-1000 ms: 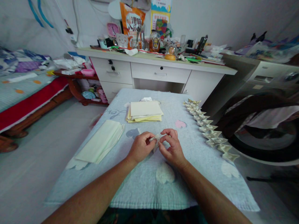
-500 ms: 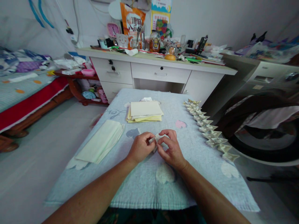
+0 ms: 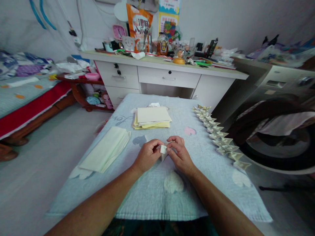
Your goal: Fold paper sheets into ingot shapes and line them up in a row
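A small piece of folded paper (image 3: 163, 150) stands between my two hands over the middle of the cloth-covered table. My left hand (image 3: 149, 153) pinches its left side between thumb and fingers. On the other side, my right hand (image 3: 180, 153) grips it with thumb and curled fingers. The paper's pale top face shows; its sides are partly hidden by my fingertips. Beyond my hands lies a stack of cream and yellow paper sheets (image 3: 154, 115). To the left rests a pile of pale green folded paper (image 3: 105, 149). A row of pointed folded-paper pieces (image 3: 220, 137) runs down the right side.
A light blue cloth (image 3: 145, 196) covers the table. Behind it stands a white desk (image 3: 169, 78) crowded with a jar, an orange bag and a pink clock. A washing machine (image 3: 278, 78) is at right, a bed (image 3: 31, 95) at left.
My right fingers have closed in around the folded paper, and its pale flat top now shows between my hands. The stacks and the row have stayed put.
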`<state>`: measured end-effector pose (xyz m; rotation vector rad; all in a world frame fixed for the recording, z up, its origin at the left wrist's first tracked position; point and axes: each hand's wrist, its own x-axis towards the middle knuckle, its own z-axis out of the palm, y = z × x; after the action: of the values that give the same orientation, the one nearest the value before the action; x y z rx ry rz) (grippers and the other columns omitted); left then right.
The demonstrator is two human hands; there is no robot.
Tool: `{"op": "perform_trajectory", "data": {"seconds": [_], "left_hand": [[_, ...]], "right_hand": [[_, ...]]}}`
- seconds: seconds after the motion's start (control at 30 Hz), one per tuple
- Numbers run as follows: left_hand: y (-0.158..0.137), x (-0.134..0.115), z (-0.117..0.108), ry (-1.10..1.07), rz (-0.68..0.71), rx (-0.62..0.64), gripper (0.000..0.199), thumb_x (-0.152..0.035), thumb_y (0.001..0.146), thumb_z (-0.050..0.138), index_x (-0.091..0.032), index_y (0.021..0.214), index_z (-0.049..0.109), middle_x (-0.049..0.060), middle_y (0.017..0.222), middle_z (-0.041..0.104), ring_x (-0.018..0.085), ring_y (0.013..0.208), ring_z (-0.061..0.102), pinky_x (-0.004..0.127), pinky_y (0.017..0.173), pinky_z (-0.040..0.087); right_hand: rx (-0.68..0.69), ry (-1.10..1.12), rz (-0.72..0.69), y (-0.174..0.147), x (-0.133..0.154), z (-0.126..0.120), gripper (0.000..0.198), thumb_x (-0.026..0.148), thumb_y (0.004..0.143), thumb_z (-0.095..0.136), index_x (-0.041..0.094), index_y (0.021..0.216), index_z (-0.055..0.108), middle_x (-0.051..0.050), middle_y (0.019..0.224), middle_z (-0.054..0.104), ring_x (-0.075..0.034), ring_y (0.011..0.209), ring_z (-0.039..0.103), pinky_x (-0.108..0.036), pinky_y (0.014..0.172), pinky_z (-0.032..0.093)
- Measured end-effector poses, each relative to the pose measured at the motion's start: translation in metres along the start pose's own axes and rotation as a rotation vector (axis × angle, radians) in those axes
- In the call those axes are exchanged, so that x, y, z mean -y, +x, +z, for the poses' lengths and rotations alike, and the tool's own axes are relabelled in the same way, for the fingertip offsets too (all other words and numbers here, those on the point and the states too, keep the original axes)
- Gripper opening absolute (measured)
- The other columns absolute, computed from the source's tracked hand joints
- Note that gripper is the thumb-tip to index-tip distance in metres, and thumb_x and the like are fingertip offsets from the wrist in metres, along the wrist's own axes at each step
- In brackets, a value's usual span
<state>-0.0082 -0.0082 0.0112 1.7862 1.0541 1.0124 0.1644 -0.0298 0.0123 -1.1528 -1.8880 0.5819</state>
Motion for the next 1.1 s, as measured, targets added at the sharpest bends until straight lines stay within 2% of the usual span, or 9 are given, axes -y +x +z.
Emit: {"op": "perform_trajectory", "data": {"seconds": [0.23,0.37,0.53,0.67,0.87,1.1], "left_hand": [[0.0002,-0.0022,-0.0004,0.031,0.002,0.002,0.004,-0.018,0.073,0.062,-0.015,0.075,0.064,-0.004,0.067,0.055,0.008,0.058,0.044,0.019,0.055,0.034],[-0.0004,-0.0017,-0.0023,-0.025,-0.035,0.030,0.009,-0.021,0.073,0.064,-0.015,0.081,0.063,-0.004,0.067,0.053,0.007,0.056,0.043,0.018,0.052,0.033],[-0.0017,-0.0025,-0.0065,-0.159,-0.075,0.076,0.019,-0.020,0.075,0.063,-0.015,0.092,0.059,-0.002,0.073,0.058,0.008,0.060,0.050,0.019,0.056,0.040],[-0.0014,-0.0021,-0.0095,-0.227,-0.102,0.075,0.015,-0.028,0.081,0.059,-0.014,0.089,0.059,-0.001,0.069,0.058,0.010,0.060,0.055,0.021,0.057,0.043],[-0.0006,-0.0030,-0.0075,-0.191,-0.099,0.067,0.016,-0.030,0.082,0.059,-0.014,0.083,0.061,-0.002,0.068,0.057,0.009,0.057,0.052,0.021,0.055,0.042],[-0.0008,-0.0052,-0.0058,-0.090,-0.017,0.055,0.017,-0.030,0.084,0.058,-0.014,0.079,0.063,-0.001,0.070,0.057,0.010,0.062,0.050,0.021,0.058,0.039]], "right_hand": [[0.033,0.039,0.008,-0.0010,0.0011,-0.0023,0.014,0.030,0.089,0.053,0.022,0.083,0.063,-0.005,0.110,0.052,-0.022,0.109,0.044,-0.040,0.097,0.032],[0.036,0.051,0.003,-0.0009,0.0001,-0.0031,0.014,0.030,0.089,0.054,0.022,0.084,0.064,-0.005,0.109,0.052,-0.022,0.109,0.044,-0.039,0.097,0.032],[0.003,0.051,0.007,0.0003,-0.0011,-0.0050,0.013,0.028,0.090,0.053,0.021,0.084,0.063,-0.005,0.107,0.053,-0.021,0.106,0.045,-0.038,0.095,0.033],[-0.021,0.051,0.003,0.0003,-0.0008,-0.0057,0.012,0.028,0.089,0.055,0.021,0.083,0.063,-0.004,0.104,0.053,-0.021,0.104,0.046,-0.038,0.094,0.033],[-0.034,0.076,-0.020,0.0013,0.0007,-0.0035,0.011,0.026,0.091,0.054,0.024,0.091,0.064,-0.003,0.102,0.054,-0.020,0.104,0.047,-0.037,0.094,0.034],[-0.044,0.092,-0.023,0.0012,0.0013,-0.0018,0.008,0.025,0.090,0.056,0.024,0.089,0.064,-0.003,0.101,0.054,-0.020,0.103,0.047,-0.037,0.093,0.035]]}}
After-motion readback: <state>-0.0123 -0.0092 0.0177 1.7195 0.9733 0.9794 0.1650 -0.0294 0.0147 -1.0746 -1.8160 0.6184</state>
